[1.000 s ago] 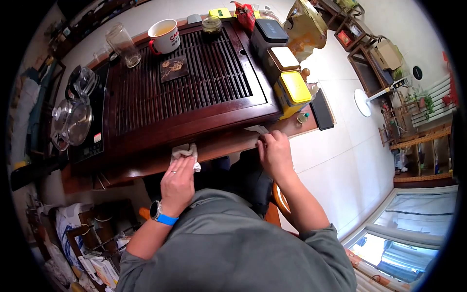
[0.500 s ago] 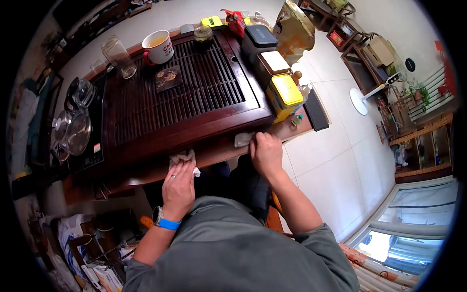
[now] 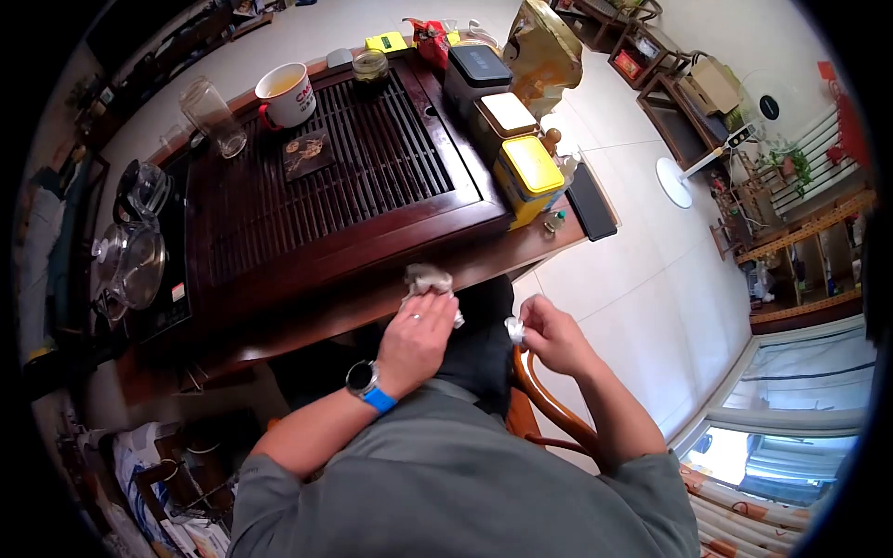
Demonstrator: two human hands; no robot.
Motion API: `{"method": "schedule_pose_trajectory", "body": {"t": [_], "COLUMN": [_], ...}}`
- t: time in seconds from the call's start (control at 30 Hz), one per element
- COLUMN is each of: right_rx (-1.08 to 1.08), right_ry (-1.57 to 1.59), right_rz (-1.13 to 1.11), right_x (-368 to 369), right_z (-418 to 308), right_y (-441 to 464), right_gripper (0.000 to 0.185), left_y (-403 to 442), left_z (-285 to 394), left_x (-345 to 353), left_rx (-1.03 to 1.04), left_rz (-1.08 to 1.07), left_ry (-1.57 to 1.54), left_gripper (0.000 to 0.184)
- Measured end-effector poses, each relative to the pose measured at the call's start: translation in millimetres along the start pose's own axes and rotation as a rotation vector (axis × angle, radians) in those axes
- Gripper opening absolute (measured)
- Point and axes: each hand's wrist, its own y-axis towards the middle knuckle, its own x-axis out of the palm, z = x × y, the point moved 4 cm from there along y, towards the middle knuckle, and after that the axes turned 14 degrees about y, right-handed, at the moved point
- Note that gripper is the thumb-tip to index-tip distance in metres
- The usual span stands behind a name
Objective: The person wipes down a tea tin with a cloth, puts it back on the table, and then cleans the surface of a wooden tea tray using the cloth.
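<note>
My left hand (image 3: 416, 342), with a ring and a watch on the wrist, is closed over a crumpled tissue (image 3: 430, 279) at the front edge of the wooden table (image 3: 358, 312). Part of the tissue pokes out beside the fingers, slightly blurred. Away from the table edge, above the chair's arm, my right hand (image 3: 555, 337) pinches a small crumpled white piece (image 3: 514, 329); its material is unclear. Behind the hands lies the dark slatted tea tray (image 3: 372, 232).
On the tray stand a mug (image 3: 286, 96) of yellowish liquid, a glass jar (image 3: 370, 65) and a dark square plate (image 3: 309, 154). A yellow-lidded tin (image 3: 530, 177) and a small bottle (image 3: 554, 221) are at the right. Glass pots (image 3: 135, 265) sit left. A wooden chair arm (image 3: 558, 400) curves below my right hand.
My left hand has slid right along the table edge with the tissue. My right hand has drawn back off the table, and the pale piece beside it is gone from the edge.
</note>
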Motion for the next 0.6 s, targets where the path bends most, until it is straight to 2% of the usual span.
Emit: {"method": "schedule_pose_trajectory", "body": {"t": [0.1, 0.23, 0.33, 0.37, 0.6], "right_rx": [0.105, 0.057, 0.159, 0.128, 0.210], "right_ry": [-0.040, -0.070, 0.034, -0.015, 0.200], "right_rz": [-0.170, -0.273, -0.276, -0.284, -0.150], "right_x": [2, 10, 18, 20, 25], "right_z": [16, 35, 47, 52, 63], "right_y": [-17, -31, -34, -33, -27], "right_gripper": [0.012, 0.012, 0.012, 0.013, 0.007], "left_y": [25, 56, 74, 78, 70], "left_z": [11, 23, 26, 27, 25], "left_x": [21, 44, 63, 65, 53], "left_rx": [0.041, 0.108, 0.143, 0.135, 0.099], "left_rz": [0.014, 0.009, 0.038, 0.036, -0.030], "left_ry": [-0.054, -0.118, -0.142, -0.150, -0.080], "left_gripper": [0.035, 0.036, 0.036, 0.034, 0.031]}}
